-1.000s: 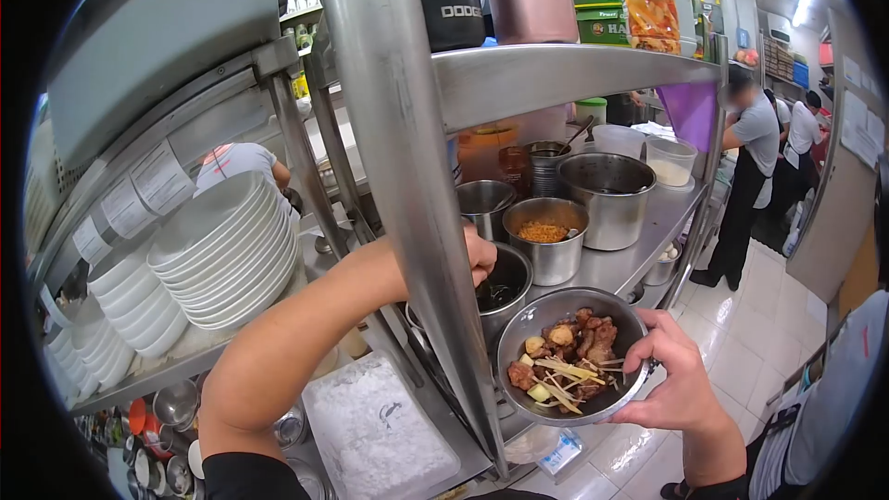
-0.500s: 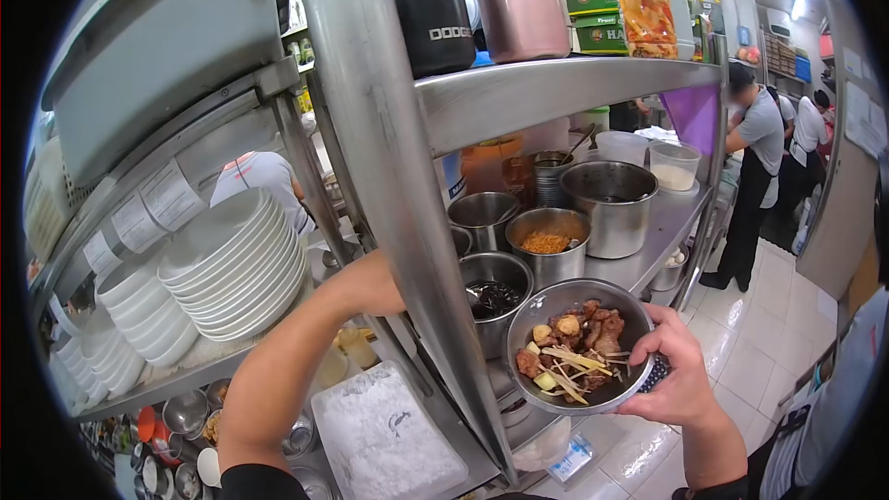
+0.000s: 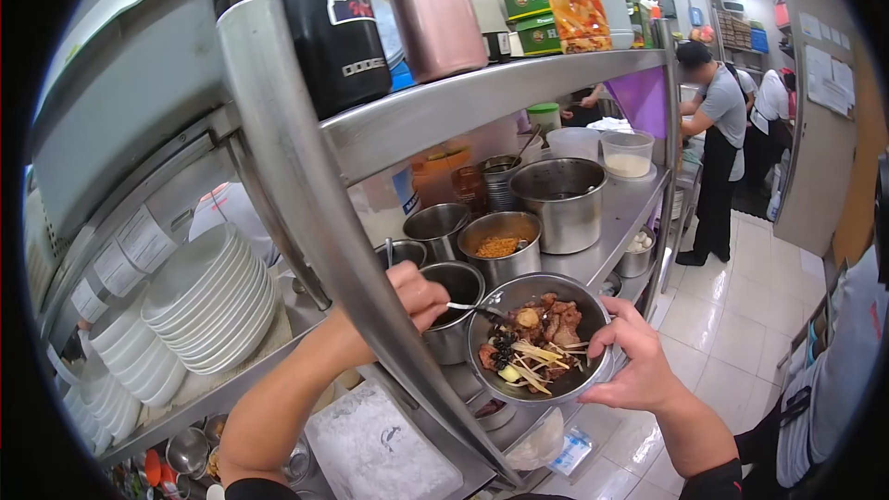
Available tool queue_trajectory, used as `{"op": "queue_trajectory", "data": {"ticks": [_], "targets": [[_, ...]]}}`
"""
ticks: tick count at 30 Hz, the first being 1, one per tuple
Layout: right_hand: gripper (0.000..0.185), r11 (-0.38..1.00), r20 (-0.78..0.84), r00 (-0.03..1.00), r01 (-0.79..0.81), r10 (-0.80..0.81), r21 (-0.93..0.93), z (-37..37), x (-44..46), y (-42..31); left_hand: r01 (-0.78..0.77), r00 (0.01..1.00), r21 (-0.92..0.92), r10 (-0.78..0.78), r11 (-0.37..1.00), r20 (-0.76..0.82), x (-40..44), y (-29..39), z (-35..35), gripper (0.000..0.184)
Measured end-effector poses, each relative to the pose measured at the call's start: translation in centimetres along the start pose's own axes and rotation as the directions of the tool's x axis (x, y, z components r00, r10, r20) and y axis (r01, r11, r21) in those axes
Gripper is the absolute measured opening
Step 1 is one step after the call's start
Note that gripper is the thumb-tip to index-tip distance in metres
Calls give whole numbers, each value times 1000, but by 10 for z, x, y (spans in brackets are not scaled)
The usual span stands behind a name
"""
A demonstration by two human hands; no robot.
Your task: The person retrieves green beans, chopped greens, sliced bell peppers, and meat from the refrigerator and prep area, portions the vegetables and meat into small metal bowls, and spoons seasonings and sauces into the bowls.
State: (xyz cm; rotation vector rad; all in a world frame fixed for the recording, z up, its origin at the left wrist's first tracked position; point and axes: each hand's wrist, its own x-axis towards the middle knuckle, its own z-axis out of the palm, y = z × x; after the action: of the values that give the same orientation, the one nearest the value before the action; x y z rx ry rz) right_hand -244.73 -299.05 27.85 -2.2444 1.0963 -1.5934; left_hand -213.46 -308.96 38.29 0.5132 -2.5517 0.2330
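Note:
My left hand (image 3: 419, 296) is closed on the handle of a metal spoon (image 3: 466, 306), whose dark tip is over the near-left side of a steel bowl (image 3: 600, 366). Brown meat chunks (image 3: 560, 322), pale strips (image 3: 537, 352) and small black pieces (image 3: 505, 352) lie in that bowl. Its right rim is gripped by my right hand (image 3: 639, 356), thumb beneath and fingers over the edge. Just behind the left hand is a steel pot (image 3: 463, 282) with a dark inside. Next to it stands a pot of orange bits (image 3: 500, 246).
A metal post (image 3: 315, 194) rises beside my left forearm. Stacked white plates (image 3: 218, 301) stand at left, with a white-filled tub (image 3: 380, 444) below. A large pot (image 3: 557, 208) is on the shelf. A person (image 3: 718, 130) stands at the right back.
My left hand has come out from behind the post with the spoon and is now beside the bowl. Black pieces now lie on the food. The view has shifted right.

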Motion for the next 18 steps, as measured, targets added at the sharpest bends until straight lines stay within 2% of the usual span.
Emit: {"op": "queue_trajectory", "data": {"ticks": [2,3,6,9,12,14,15,17,18], "targets": [[53,1000,7,1000,-10,10,-11,1,-3,3,-6,998,35,4,999,57,-9,-1,1,12],[54,1000,-15,1000,-20,20,13,2,-3,2,-19,1000,20,19,1000,-19,-8,0,-2,12],[51,1000,8,1000,-17,17,-16,0,-1,-4,18,999,45,-20,999,33,-11,6,-6,11],[50,999,26,999,-39,39,-5,-1,2,-10,-5,998,56,8,998,-67,-9,16,-7,12],[49,997,11,997,-75,75,21,1,4,-13,24,997,-7,-23,1000,71,-11,18,-4,13],[49,997,1,997,-79,79,-9,1,3,-12,-17,999,-35,15,999,-32,-17,3,-5,13],[49,997,5,998,-70,70,-21,3,2,-12,116,987,-73,-123,991,-103,-19,1,-15,12],[49,996,-22,996,-83,84,14,6,-1,-6,319,934,48,-305,947,-186,-19,-2,-42,11],[50,993,-28,995,-94,96,67,9,-2,-1,392,914,210,-353,896,-200,-16,-3,-59,10]]}}
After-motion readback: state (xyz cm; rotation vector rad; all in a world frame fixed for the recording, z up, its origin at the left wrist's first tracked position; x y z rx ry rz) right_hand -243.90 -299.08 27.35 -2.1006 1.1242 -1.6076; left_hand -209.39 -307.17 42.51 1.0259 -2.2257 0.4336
